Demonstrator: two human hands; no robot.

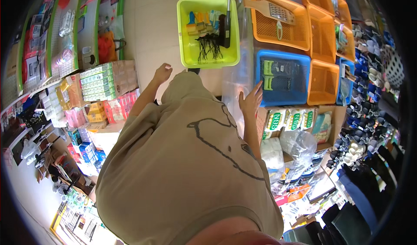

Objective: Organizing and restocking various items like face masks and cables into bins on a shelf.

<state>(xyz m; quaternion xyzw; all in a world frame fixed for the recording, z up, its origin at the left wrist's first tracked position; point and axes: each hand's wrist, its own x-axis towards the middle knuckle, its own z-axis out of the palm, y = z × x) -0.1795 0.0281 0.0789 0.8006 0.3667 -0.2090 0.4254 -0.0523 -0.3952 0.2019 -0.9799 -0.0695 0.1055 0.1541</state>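
My left hand (163,72) hangs at my left side with its fingers curled; its palm is hidden and nothing shows in it. My right hand (251,98), thumb apart from the fingers, is beside the near left corner of a blue plastic basket (283,101). Inside that basket lie light-green plastic pieces (268,75). On the floor ahead stands a lime-green plastic bin (211,63). It contains several flat brushes (199,26), a black stringy bundle (208,44) and a black-headed brush (225,31) whose long handle sticks out over the rim.
Orange baskets (322,82) line the right, one holding a wooden-handled grater (277,12). Mask packs (294,119) sit in cardboard below, with slippers (361,82) at far right. On the left, stacked cartons (125,77) stand before green-edged shelves (76,39). Tiled floor (151,36) runs ahead.
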